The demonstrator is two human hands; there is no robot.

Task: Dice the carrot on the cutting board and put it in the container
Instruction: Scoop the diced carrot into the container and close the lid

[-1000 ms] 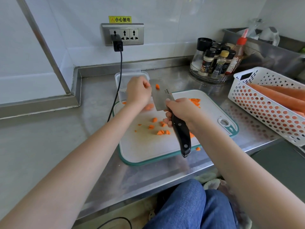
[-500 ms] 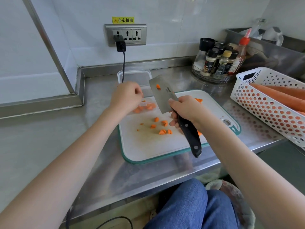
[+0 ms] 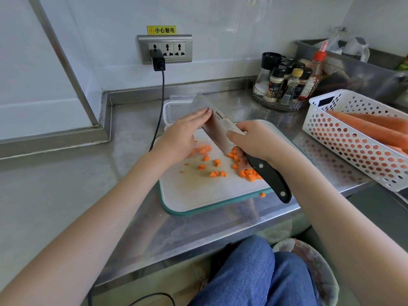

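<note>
- Two hands busy at the cleaver: right hand wrapped tight on the handle, left hand flat, fingers straight, wiping along the blade face.
- Likely mid-transfer, clearing stuck bits toward the container just behind the cutting board.
- Diced carrot scattered over the cutting board, one piece on the table by its front edge.
- Next: gather, scoop, tip in.

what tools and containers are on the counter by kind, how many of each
cleaver: 1
cutting board: 1
clear container: 1
white basket: 1
spice rack: 1
total: 5
</note>
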